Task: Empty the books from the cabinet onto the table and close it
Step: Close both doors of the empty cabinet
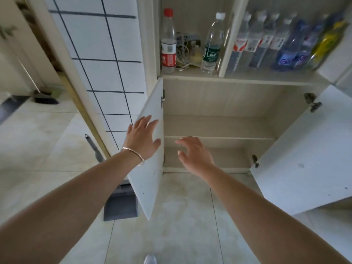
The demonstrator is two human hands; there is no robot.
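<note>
The lower cabinet [219, 103] stands open with both white doors swung out. Its inner shelf [219, 126] and floor hold no books that I can see. My left hand [142, 138], with a bangle on the wrist, lies flat with fingers spread on the outer face of the left door [150, 174]. My right hand [194, 153] hovers in front of the cabinet opening, fingers apart and slightly curled, holding nothing. The right door [304, 164] hangs wide open to the right. No books and no table are in view.
Above the cabinet, an open shelf holds a red-capped bottle [168, 40], a green-label bottle [212, 42], some cables and several more bottles [276, 42] to the right. A grey dustpan [121, 204] stands on the tiled floor behind the left door. A tiled wall [106, 60] is at left.
</note>
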